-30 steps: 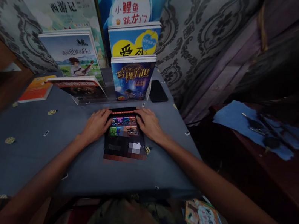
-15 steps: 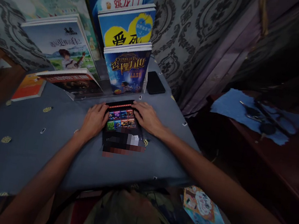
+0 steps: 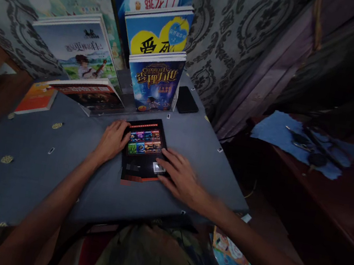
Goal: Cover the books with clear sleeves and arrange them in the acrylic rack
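Note:
A black book (image 3: 141, 162) lies flat on the cloth-covered table, showing rows of small coloured pictures and a barcode; part of it is blurred out. My left hand (image 3: 112, 141) rests at its upper left edge, fingers stretched out and touching the border. Over the lower right part lies my right hand (image 3: 183, 178), its fingers spread and the tips on the cover near the barcode. Neither hand is wrapped round the book.
Behind stand several upright books, among them a blue one (image 3: 154, 84) and a yellow-and-blue one (image 3: 139, 31). A dark phone (image 3: 187, 100) lies beside them. An orange book (image 3: 36, 97) is at left. Keys (image 3: 299, 140) sit on a blue cloth (image 3: 268, 132) at right. Below the table edge is another book (image 3: 233, 259).
My right hand has moved from the book's upper right corner down its right side to the lower part. My left hand stays at the upper left edge. The view has shifted slightly.

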### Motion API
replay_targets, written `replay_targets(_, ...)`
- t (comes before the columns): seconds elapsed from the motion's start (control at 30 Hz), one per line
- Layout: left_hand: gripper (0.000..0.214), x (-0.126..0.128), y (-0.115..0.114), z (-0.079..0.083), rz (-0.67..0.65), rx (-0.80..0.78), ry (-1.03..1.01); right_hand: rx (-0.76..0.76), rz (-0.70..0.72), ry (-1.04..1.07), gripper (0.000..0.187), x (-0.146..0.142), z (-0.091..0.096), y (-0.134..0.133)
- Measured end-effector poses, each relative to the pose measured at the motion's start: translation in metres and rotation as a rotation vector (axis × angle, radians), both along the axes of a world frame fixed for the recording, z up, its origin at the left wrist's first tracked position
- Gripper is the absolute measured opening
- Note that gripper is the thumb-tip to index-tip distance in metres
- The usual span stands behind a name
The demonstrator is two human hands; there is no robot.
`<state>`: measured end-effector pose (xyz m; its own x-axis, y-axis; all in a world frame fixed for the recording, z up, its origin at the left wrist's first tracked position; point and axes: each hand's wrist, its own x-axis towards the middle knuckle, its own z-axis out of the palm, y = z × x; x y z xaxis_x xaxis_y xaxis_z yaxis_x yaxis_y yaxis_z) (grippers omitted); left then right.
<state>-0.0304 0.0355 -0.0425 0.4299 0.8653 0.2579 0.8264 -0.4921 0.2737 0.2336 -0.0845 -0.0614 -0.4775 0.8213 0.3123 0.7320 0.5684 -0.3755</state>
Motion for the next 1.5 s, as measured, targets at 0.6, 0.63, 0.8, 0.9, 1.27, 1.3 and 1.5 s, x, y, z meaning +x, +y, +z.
replay_targets(0.6, 0.039, -0.027, -0.027, 0.03, 0.165, -0.539, -0.253, -0.038, 0.103, -0.2, 0.096, -0.012, 0.011, -0.047)
replay_targets(0.63, 0.04, -0.026, -0.028, 0.03, 0.152, -0.531, -0.228, -0.03, 0.097, -0.201, 0.095, -0.014, 0.009, -0.049)
replay_targets(0.8, 0.048, -0.024, -0.032, 0.034, 0.072, -0.527, -0.187, 0.031, 0.077, -0.171, 0.081, -0.021, 0.0, -0.061)
replay_targets(0.9, 0.054, -0.03, -0.033, 0.039, 0.023, -0.628, -0.22, 0.054, 0.07, -0.136, 0.07, -0.021, -0.004, -0.065)
replay_targets(1.27, 0.053, -0.033, -0.034, 0.04, 0.238, -0.881, -1.206, -0.357, -0.201, 0.828, 0.045, -0.032, 0.021, -0.055)
replay_targets(1.3, 0.044, -0.025, -0.036, 0.038, 0.228, -0.921, -1.237, -0.425, -0.257, 0.98, 0.047, -0.038, 0.025, -0.052)
replay_targets(1.5, 0.033, 0.007, -0.044, 0.027, 0.232, -0.958, -1.327, -0.811, -0.304, 1.793, 0.059, -0.067, 0.029, -0.031)
